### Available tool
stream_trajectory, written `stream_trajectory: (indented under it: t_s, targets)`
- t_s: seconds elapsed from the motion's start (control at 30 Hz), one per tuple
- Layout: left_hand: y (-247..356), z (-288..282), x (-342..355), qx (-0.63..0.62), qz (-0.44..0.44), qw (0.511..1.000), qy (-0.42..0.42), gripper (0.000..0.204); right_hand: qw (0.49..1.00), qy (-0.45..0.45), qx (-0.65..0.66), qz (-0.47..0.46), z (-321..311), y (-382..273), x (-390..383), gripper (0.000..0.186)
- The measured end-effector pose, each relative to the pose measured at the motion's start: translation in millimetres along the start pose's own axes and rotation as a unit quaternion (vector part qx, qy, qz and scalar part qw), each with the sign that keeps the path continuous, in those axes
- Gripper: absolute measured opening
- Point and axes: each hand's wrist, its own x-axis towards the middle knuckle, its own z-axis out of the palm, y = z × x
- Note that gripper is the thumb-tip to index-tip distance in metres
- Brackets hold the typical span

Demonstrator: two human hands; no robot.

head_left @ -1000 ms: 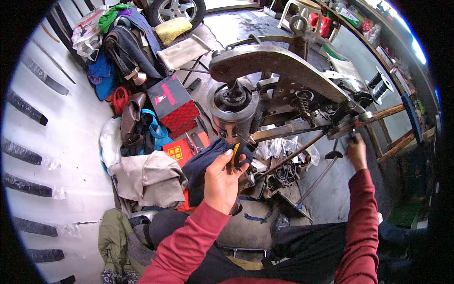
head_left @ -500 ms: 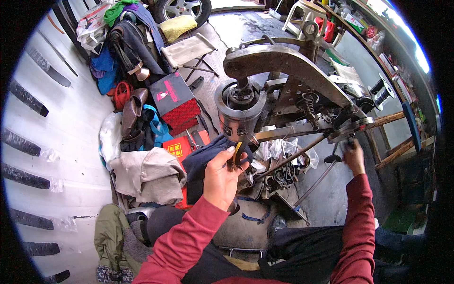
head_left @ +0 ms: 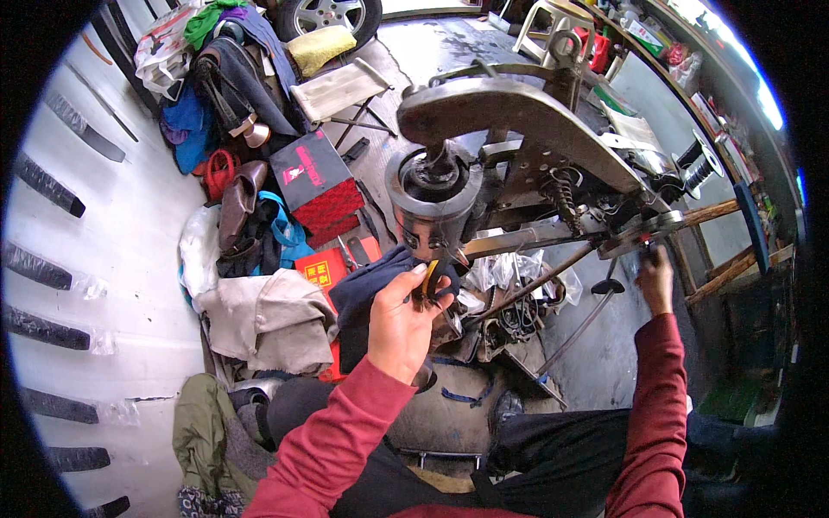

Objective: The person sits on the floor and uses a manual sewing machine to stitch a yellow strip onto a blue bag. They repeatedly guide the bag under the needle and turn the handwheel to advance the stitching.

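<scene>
A dark metal hand-cranked sewing machine (head_left: 535,129) stands in front of me, its curved arm reaching left over a round cylindrical head (head_left: 434,203). My left hand (head_left: 399,328) pinches a narrow strap (head_left: 432,281), dark with a yellow side, between thumb and fingers just below that head. Part of the strap is hidden by the fingers and the machine. On the right, my right hand (head_left: 656,281) is closed around the crank handle below the machine's wheel (head_left: 639,239); the fingers hide most of the handle.
Left of the machine lie a black and red box (head_left: 315,177), brown shoe (head_left: 242,203), beige cloth (head_left: 263,319) and red packet (head_left: 324,272). A folding stool (head_left: 341,91) stands behind. Plastic bags and scraps (head_left: 518,285) lie under the machine; a thread spool (head_left: 698,164) is at right.
My right hand has shifted slightly right and up with the crank handle. The left hand keeps its pinch on the strap in nearly the same place. The whole view has shifted a little.
</scene>
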Motion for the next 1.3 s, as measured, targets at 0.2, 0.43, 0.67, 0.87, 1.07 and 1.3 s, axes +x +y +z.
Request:
stream_trajectory:
  t_s: [0.2,0.43,0.67,0.87,1.07,1.3]
  targets:
    - [-2.0,0.2,1.9,-0.001,-0.004,1.000,-0.001,0.017,0.990,-0.103,0.086,-0.053,60.2,-21.4,-65.9,0.029]
    - [-2.1,-0.6,3.4,-0.006,-0.012,1.000,0.002,0.019,0.874,-0.254,0.372,0.183,122.6,-134.0,-163.4,0.033]
    - [0.3,2.0,4.5,-0.037,0.005,0.999,-0.009,0.026,0.874,-0.299,0.381,-0.030,151.7,-237.7,-216.9,0.026]
    - [3.7,3.5,5.6,-0.055,-0.013,0.998,-0.011,0.031,0.860,-0.294,0.417,0.013,167.0,-248.5,-226.0,0.023]
    - [3.7,3.4,2.7,-0.038,-0.012,0.999,0.005,0.031,0.865,-0.281,0.415,0.014,179.2,-249.7,-229.7,0.020]
    - [4.5,3.1,1.0,-0.051,-0.027,0.998,0.018,0.029,0.869,-0.265,0.417,0.012,182.0,-256.1,-234.5,0.017]
